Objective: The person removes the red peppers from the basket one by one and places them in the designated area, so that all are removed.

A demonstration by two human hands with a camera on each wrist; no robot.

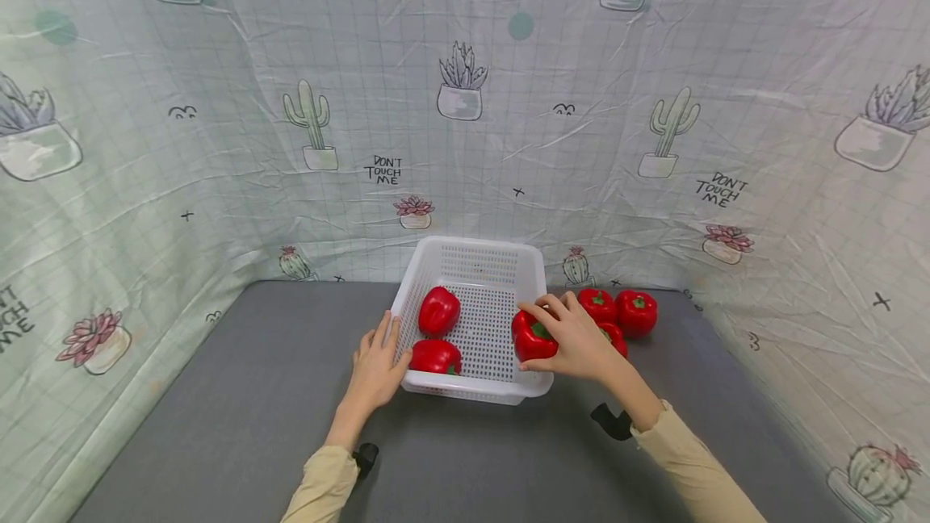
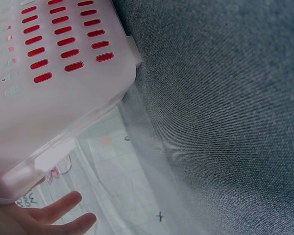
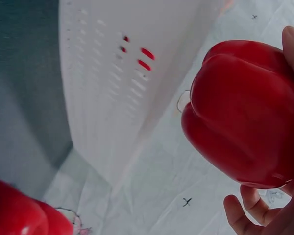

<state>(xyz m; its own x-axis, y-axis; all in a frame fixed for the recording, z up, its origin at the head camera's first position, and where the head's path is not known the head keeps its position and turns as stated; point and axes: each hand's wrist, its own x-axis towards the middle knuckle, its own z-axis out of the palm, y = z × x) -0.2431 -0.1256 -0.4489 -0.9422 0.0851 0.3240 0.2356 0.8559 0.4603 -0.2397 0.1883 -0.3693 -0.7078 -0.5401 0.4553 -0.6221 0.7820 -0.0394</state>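
Ok, R grip (image 1: 574, 341) spread wide rnd pepper (image 1: 526, 339)

In the head view, right of centre, the right hand (image 1: 577, 344) partly hides the gripped pepper (image 1: 526, 339) and apparently one loose pepper (image 1: 617, 339). Left-wrist view, lower left: the left hand (image 2: 19, 220) is cropped.

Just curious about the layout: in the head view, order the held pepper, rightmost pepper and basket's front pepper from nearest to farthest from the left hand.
1. Front pepper: inside the basket, beside the left hand.
2. Held pepper: in the right hand.
3. Rightmost pepper: right of the basket.
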